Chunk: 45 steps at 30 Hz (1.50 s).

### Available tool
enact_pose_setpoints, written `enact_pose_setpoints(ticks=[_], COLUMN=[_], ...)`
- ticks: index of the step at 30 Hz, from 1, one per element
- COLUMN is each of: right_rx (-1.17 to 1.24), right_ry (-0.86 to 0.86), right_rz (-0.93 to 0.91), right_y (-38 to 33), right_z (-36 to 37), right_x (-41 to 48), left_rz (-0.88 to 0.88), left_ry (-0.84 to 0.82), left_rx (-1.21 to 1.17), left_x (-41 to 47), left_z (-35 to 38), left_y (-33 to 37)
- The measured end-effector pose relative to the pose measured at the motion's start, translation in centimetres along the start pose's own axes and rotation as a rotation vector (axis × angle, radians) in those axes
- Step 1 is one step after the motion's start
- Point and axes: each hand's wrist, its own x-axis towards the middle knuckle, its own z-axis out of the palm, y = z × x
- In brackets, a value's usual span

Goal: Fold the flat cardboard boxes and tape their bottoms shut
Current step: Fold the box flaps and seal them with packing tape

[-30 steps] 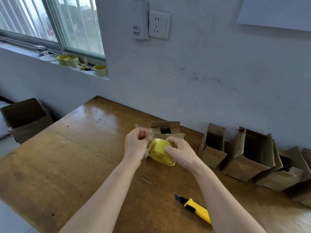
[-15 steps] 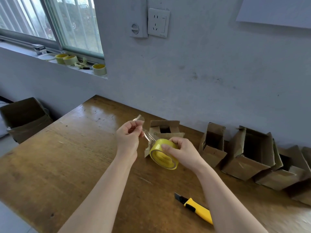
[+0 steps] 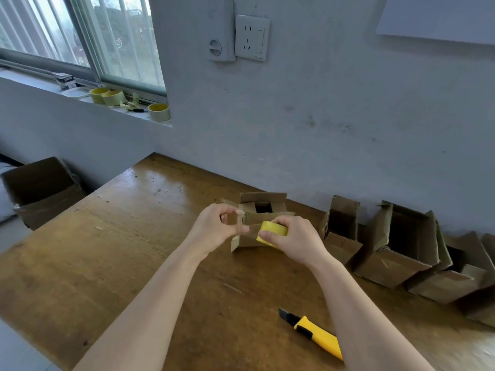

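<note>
A small cardboard box (image 3: 263, 210) stands on the wooden table (image 3: 107, 250) with its flaps loose and a dark gap in the middle. My right hand (image 3: 293, 242) grips a yellow tape roll (image 3: 272, 230) just in front of the box. My left hand (image 3: 219, 230), a little left of the roll, pinches the clear tape end between thumb and fingers. The strip of tape between the hands is hard to see.
A yellow utility knife (image 3: 316, 333) lies on the table near my right forearm. Several folded boxes (image 3: 388, 247) line the wall at the right. A large open carton (image 3: 40, 188) sits on the floor at the left. Spare tape rolls (image 3: 159, 111) rest on the windowsill.
The left hand drew the tape end away to the left, then came back close to the roll. The roll has tilted and moved up against the box.
</note>
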Motion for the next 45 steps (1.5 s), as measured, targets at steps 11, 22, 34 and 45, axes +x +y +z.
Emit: enact_pose_setpoints(ticks=[11, 22, 34, 45], right_rx=[-0.171, -0.107, -0.217, -0.299], right_ry=[0.136, 0.146, 0.022, -0.127], right_rz=[0.033, 0.175, 0.186, 0.114], right_y=[0.3, 2.5, 3.6, 3.6], right_z=[-1.8, -1.1, -1.1, -0.5], right_x=[2.3, 6.6, 8.5, 9.1], left_rz=[0.193, 0.285, 0.408, 0.23], left_ry=[0.111, -0.117, 0.042, 0.024], left_rx=[0.295, 0.636, 0.551, 0.43], left_x=[4.0, 9.7, 10.8, 8.7], left_z=[2.4, 4.8, 6.8, 9.4], left_y=[0.4, -2.1, -4.4, -6.7])
